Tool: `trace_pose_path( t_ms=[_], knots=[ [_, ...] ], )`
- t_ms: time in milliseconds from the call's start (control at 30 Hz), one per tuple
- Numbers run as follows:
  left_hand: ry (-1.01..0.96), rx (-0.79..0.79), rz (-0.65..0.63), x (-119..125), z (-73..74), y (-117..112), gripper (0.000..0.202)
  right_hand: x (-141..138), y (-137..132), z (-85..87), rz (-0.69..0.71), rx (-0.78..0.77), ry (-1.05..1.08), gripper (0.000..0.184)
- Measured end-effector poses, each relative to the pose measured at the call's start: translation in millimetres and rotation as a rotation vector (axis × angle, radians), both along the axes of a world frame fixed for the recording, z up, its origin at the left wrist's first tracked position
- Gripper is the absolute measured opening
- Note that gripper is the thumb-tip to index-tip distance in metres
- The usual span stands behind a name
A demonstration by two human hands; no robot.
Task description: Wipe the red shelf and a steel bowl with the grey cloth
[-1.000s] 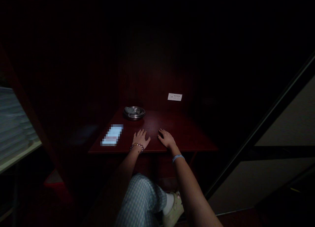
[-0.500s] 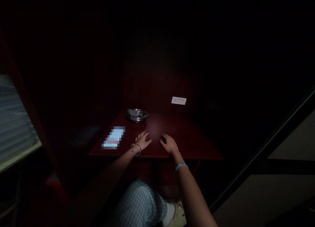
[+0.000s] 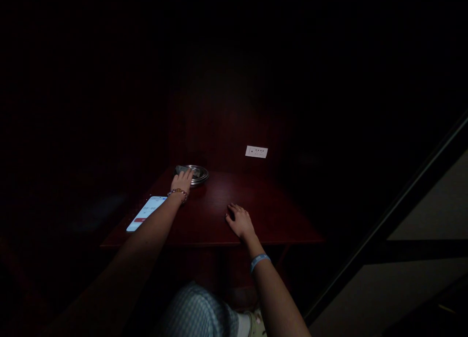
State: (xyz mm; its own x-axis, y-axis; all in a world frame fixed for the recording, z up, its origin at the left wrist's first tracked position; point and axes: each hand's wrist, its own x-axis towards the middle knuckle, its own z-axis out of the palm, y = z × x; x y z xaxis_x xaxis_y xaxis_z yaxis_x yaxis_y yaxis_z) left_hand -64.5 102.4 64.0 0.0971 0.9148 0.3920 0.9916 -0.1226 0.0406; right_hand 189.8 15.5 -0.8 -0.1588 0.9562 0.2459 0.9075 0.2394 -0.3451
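The metal dish [image 3: 201, 174], its shiny rims seeming stacked, sits near the back left of the dark red table [image 3: 270, 220], and a crumpled grey thing [image 3: 180, 169] lies at its left side. The left hand [image 3: 182, 181] is over the near left part of the dish, back up, its 4 fingers stretched forward and lying close together with slight gaps. The thumb is hard to make out, and whether the fingertips touch the grey thing or pinch anything, I cannot tell. A beaded bracelet [image 3: 178, 192] circles that wrist, just nearer than the dish.

The right hand [image 3: 241, 223] rests palm down on the table, nearer than the dish and to its right, holding nothing; its fingers are loosely bent and side by side, the thumb apart. A blue wristband [image 3: 260, 261] is behind it. Nearer than the dish and to its left lies a phone [image 3: 145, 209], screen lit, partly covered by the left forearm. Beyond the dish, to its right, a white socket plate [image 3: 256, 152] is on the wall.
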Motion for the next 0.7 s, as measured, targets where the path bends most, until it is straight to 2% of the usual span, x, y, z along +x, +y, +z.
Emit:
trace_pose_path(
  t_ms=[233,400,533,700],
  knots=[
    [0.088,-0.154,0.058,-3.8,1.4,14.1,0.062,-0.6,-0.9,-1.0,-0.006,-0.004,0.005,0.050],
    [0.152,-0.101,0.052,-11.3,-2.1,19.6,0.050,-0.8,-0.7,-1.9,-0.003,0.001,0.015,0.050],
    [0.198,-0.069,0.065,-13.7,-1.1,21.3,0.049,-0.5,0.1,-2.1,-0.004,0.007,0.013,0.049],
    [0.075,0.020,0.046,-2.4,9.7,12.9,0.037,0.0,0.5,-1.2,-0.006,-0.004,0.010,0.048]
  ],
)
